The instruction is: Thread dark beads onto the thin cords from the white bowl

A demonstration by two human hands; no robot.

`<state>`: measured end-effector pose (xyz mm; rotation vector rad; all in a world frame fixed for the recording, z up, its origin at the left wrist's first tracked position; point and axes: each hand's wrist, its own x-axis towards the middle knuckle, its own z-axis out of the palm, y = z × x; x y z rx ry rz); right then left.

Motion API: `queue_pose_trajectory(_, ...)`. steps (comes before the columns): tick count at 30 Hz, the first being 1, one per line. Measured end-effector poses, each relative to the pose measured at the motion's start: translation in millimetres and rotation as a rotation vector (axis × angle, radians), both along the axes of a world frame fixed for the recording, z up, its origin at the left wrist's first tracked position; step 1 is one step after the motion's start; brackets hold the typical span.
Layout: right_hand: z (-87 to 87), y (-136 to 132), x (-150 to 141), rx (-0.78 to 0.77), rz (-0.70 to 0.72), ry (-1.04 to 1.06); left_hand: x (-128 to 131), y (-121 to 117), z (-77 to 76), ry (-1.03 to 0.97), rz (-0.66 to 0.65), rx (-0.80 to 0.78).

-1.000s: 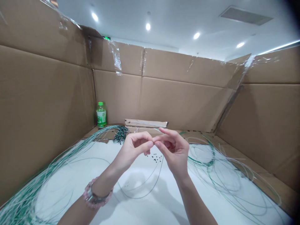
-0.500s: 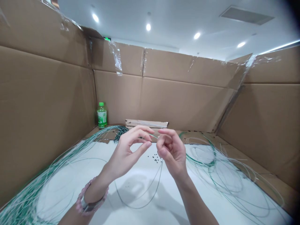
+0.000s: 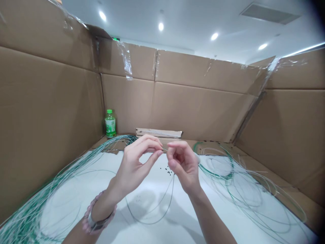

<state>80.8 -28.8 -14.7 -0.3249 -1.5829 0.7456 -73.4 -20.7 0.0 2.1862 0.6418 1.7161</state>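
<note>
My left hand point(image 3: 139, 164), with a bracelet on its wrist, pinches a thin green wire point(image 3: 165, 149) between thumb and fingertips. Just to the right, my right hand point(image 3: 184, 166) is closed with curled fingers, and the short visible stretch of wire runs into them. Below the hands a loop of thin wire point(image 3: 149, 223) hangs over the white surface point(image 3: 142, 234). Several tiny black pieces point(image 3: 169, 172) lie scattered behind and between the hands. Whether one of them sits in my fingertips is too small to tell.
A large bundle of green and white wires point(image 3: 27, 213) runs along the left side. Loose coils of wire point(image 3: 233, 176) lie on the right. A green bottle point(image 3: 110, 124) stands in the back left corner, near a cardboard strip point(image 3: 158, 133). Cardboard walls point(image 3: 198, 112) enclose the surface.
My left thumb and fingertips have closed together on the wire, where a gap showed before. My right hand has shifted slightly left, towards the left one.
</note>
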Motion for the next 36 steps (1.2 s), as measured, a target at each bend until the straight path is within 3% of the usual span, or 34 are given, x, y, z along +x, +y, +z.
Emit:
queue_pose_trajectory(9, 0.6, -5.9, -5.1, -0.087, -0.201, 0.011, 1.7, -2.9, -1.6, -0.017, 0.013, 0.022)
queue_pose_trajectory(13, 1.5, -3.2, -4.5, -0.092, -0.205, -0.067, 2.2, -7.5, -2.9, -0.003, 0.015, 0.045)
queue_pose_trajectory(26, 6.1, -7.1, -3.0, -0.089, -0.195, 0.019, -1.9, -10.6, -0.8, 0.053, 0.109, 0.167)
queue_pose_trajectory(36, 9.4, -8.7, 4.7, -0.103, -0.224, -0.064, -3.6, -12.6, 2.4, 0.085, 0.137, 0.208)
